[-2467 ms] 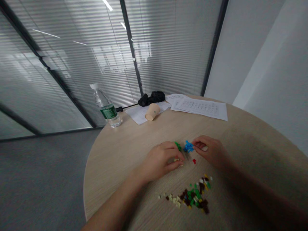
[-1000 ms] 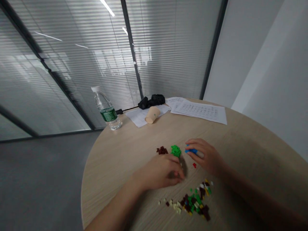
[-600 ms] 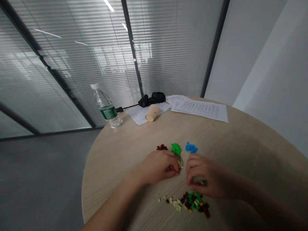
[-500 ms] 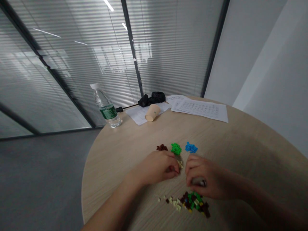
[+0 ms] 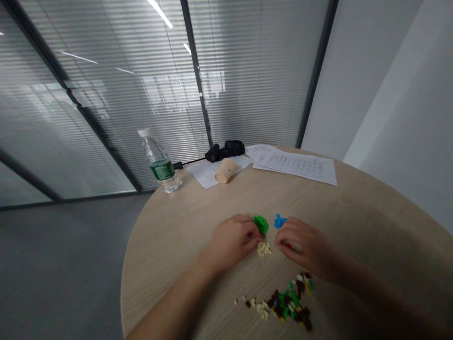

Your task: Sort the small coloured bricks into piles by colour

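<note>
My left hand is low over the table, fingers curled and thumb against them, between the green brick pile and the cream brick pile. Whatever it pinches is too small to make out. Thumb and fingertips of my right hand are also drawn together, just in front of the blue brick pile, which they partly cover. A bit of red shows through the gap of that hand; I cannot tell whether it is held. Nearer to me lies a mixed heap of small toy bricks.
The round wooden table also bears a water bottle, a paper cup lying on its side, a black bundle and printed sheets. Behind stands a glass partition with blinds.
My left hand has shifted slightly away from me and now covers the brown pile, uncovering the cream one. My right hand has moved forward to the blue pile, exposing more of the mixed heap.
</note>
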Demonstrator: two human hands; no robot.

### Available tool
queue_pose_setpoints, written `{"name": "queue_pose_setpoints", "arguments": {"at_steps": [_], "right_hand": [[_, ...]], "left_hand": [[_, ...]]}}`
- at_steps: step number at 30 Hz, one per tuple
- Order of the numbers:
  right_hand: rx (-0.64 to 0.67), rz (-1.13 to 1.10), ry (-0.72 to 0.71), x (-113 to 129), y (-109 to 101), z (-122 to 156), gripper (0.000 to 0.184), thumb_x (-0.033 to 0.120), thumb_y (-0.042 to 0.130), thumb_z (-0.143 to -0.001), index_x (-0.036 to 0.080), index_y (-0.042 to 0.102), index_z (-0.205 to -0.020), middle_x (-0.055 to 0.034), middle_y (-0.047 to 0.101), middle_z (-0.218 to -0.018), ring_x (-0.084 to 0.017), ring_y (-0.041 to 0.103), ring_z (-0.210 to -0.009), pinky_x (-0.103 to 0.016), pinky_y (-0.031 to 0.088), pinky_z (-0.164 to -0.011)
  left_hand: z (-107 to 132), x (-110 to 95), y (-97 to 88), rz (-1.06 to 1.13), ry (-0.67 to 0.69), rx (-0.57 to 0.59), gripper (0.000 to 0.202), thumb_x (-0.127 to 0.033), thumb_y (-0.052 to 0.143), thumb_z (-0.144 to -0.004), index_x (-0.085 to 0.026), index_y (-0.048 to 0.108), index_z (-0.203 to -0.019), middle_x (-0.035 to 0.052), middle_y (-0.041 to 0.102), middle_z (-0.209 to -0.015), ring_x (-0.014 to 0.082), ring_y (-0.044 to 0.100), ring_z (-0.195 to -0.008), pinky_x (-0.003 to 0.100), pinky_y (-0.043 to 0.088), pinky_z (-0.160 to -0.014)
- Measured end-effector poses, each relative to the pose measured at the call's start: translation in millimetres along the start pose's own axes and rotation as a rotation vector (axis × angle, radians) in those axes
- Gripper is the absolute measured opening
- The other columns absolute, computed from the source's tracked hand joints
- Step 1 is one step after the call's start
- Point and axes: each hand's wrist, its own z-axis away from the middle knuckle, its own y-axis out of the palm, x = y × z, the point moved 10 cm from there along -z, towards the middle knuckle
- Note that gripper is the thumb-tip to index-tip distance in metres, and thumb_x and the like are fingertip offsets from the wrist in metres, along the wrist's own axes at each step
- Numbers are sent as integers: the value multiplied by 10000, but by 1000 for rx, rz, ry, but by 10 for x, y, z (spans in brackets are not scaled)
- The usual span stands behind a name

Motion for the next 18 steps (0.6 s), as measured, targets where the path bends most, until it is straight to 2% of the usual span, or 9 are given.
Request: {"name": "queue_pose_setpoints", "arguments": {"at_steps": [4,9,13,16,18], "right_hand": [[-117,73,40,-221,-74,26,124,115,517,-812,200,570,-739,-32,626,-714,-177,559,-724,-297,447,-685],[-194,116,80,-354,-130,10,111,146,532,-821,206,600,-756,-37,657,-747,-178,586,-732,-301,459,-700],[-102,178,51,-224,-68,-184,106,120,559,-819,192,624,-776,-38,657,-759,-184,583,-753,-307,456,-709],[32,238,21,-110,58,-379,116,115,573,-826,184,637,-758,-41,645,-764,-191,565,-783,-311,450,-711],[58,254,26,-105,100,-483,111,121,591,-821,177,644,-742,-45,634,-776,-197,554,-813,-324,448,-734]], "left_hand": [[-8,105,-48,-6,-58,-47,108,-165,519,-805,-189,624,-795,14,604,-818,164,552,-823,267,429,-712],[-5,74,-38,-2,-23,-37,112,-179,516,-814,-190,627,-803,13,601,-805,160,549,-810,260,432,-710],[-1,64,-55,-21,-21,-43,115,-188,509,-818,-183,619,-784,13,600,-793,155,549,-780,252,423,-676],[3,142,-73,-54,-70,-52,122,-199,509,-817,-182,625,-783,22,598,-789,161,552,-777,252,418,-658],[6,205,-87,-70,-101,-65,127,-208,512,-815,-187,635,-793,25,599,-792,162,553,-774,249,413,-647]]}}
